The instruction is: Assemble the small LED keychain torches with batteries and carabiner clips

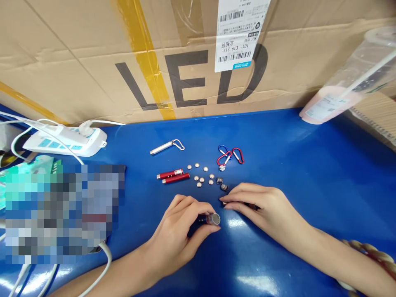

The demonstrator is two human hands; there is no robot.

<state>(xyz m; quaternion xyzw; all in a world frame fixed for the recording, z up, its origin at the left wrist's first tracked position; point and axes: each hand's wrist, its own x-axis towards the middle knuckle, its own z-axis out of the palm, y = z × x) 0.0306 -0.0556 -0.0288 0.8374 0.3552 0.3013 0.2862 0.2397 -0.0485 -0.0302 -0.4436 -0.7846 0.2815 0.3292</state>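
My left hand [179, 231] is closed around a small dark tube with a silver end [213, 219], held just above the blue table [309, 173]. My right hand [256, 206] rests on the table beside it, fingertips pinched together near a small dark part [224, 187]; what the fingers hold is hidden. Several silver button cells [201, 178] lie scattered just beyond both hands. Two red tubes [173, 176] lie to their left, a silver pen light with a clip [165, 147] farther back, and red and blue carabiner clips [230, 156] to the right.
A large cardboard box marked LED [192, 78] walls off the back of the table. A white power strip [64, 140] with cables sits at the left, above a blurred-out patch. A plastic cup with a straw [343, 86] leans at the right.
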